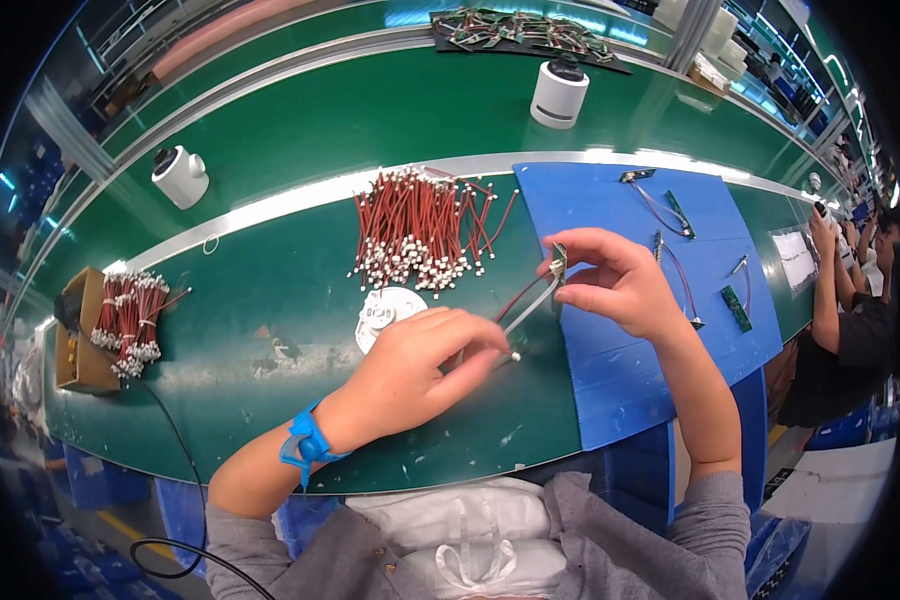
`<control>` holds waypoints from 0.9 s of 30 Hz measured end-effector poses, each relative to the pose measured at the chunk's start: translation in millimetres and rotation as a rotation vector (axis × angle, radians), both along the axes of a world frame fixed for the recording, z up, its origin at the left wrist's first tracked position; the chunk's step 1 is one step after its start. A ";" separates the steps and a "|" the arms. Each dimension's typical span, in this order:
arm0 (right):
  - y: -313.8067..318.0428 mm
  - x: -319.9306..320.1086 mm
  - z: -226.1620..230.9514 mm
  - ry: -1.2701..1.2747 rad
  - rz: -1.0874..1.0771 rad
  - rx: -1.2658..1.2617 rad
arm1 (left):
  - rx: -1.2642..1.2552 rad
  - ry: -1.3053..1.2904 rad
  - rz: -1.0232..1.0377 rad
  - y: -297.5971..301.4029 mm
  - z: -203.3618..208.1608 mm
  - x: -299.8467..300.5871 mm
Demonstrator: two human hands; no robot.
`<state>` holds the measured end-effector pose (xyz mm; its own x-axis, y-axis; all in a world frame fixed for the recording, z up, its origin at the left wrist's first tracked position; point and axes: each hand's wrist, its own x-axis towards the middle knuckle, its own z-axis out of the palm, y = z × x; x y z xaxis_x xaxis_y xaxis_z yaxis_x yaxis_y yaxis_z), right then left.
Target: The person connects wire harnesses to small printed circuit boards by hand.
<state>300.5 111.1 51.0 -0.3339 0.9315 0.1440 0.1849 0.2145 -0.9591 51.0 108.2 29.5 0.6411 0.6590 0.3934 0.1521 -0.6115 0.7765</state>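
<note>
Green and seen nearly edge-on, a small narrow circuit board lies at two o'clock from the centre of the view, clamped between the thumb and fingertips of the right hand, which cover part of it. Thin red and whitish wires slant from the board toward seven o'clock and disappear at the left hand; its fingers are curled close together and blurred, and whether they grip the wires cannot be told. Just beyond them shows a small white plug, its attachment unclear. A round white plastic disc, at nine o'clock, is partly hidden by this hand, whose wrist bears a bright blue strap. Toward eleven o'clock spreads a dense pile of dark-red wires with white connectors, too tangled to count. At three o'clock, a flat blue mat, overlapped by the right forearm, carries further green boards with wires. Farther left, at nine o'clock, a brown cardboard box, its contents indistinct, adjoins bundled dark-red wires.
</note>
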 end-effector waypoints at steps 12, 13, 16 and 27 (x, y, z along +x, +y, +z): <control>20.1 -14.5 -31.8 -0.232 -0.156 -0.106 | -0.050 -0.053 0.087 4.8 -10.1 -11.8; 22.5 -14.2 -33.7 -0.230 -0.159 -0.109 | -0.071 -0.043 0.104 5.2 -10.8 -10.8; 24.2 -20.8 -35.2 -0.443 -0.271 -0.032 | -0.070 -0.044 0.108 7.1 -14.0 -9.4; -31.4 -70.3 -71.4 -0.992 -0.122 0.892 | -0.099 -0.055 0.140 10.5 -14.8 -7.1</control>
<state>230.2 79.7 -20.5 -0.5724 0.6781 0.4610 0.7793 0.6248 0.0485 43.9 118.7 14.7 0.5197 0.7776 0.3540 0.1863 -0.5075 0.8413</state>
